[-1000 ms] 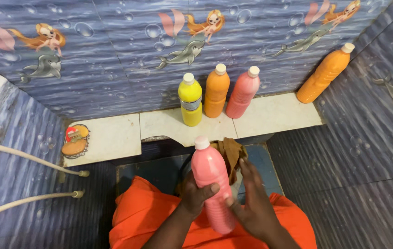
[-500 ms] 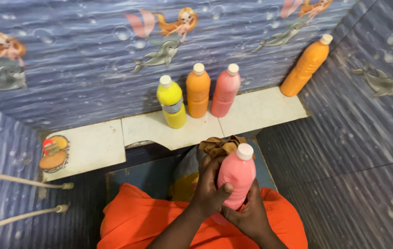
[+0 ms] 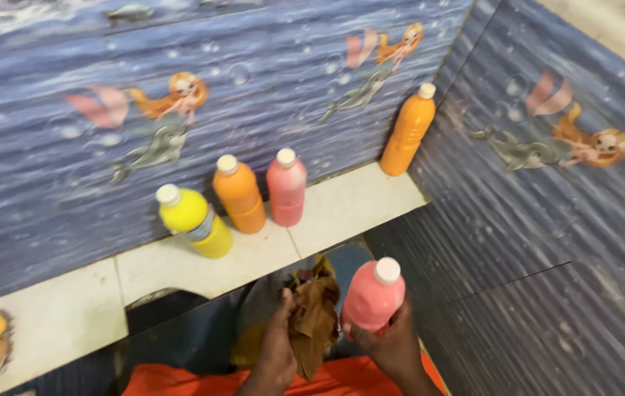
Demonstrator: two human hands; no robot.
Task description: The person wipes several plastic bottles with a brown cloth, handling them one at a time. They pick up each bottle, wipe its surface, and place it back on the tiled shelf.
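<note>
Right hand [image 3: 393, 345] grips a pink bottle [image 3: 373, 297] w/ white cap, upright, low center; left hand [image 3: 279, 345] clutches a brown cloth [image 3: 316, 315] just beside it. Beyond, on the white ledge [image 3: 342, 213]: yellow bottle [image 3: 195, 221], orange bottle [image 3: 239, 194], second pink bottle [image 3: 286, 188] in a row. Tall orange bottle [image 3: 408, 130] leans in the far corner, against the blue wall [image 3: 48, 169].

Upright pink bottle [image 3: 373, 297] w/ white cap, crumpled brown cloth [image 3: 315, 315] beside.
</note>
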